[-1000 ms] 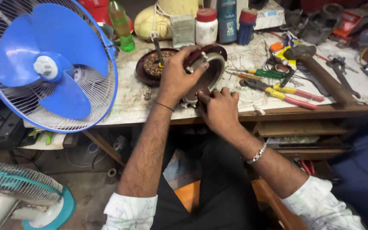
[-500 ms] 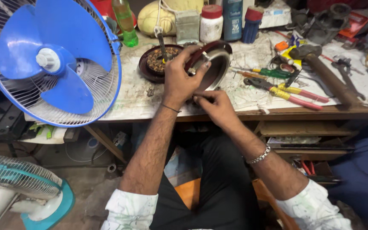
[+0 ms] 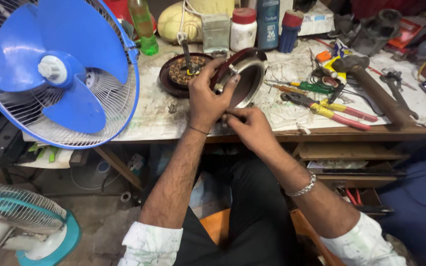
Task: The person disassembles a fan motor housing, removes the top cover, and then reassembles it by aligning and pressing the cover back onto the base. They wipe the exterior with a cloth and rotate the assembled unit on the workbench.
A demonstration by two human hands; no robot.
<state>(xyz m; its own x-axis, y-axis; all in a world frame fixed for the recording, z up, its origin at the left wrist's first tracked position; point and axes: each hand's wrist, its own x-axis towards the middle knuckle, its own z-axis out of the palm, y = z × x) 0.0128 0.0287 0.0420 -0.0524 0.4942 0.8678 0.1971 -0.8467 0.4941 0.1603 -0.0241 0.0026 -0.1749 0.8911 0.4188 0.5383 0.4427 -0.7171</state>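
Right hand (image 3: 250, 125) sits nearest, at the table (image 3: 139, 116) edge, fingers pinched shut on something too small to make out. Just above, the left hand (image 3: 208, 96) grips the round metal housing (image 3: 245, 79), tilted up on its rim. Best to keep that housing steady and work the rim slowly. Behind it, a dark dish (image 3: 173, 79) holds the copper-wound coil ring. Farther back: a white jar (image 3: 243, 29), red lid on, and a green bottle (image 3: 143, 27), contents unclear.

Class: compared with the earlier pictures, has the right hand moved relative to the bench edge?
Yes. The right hand has drifted left along the bench edge, closing under the left hand on the round cover.
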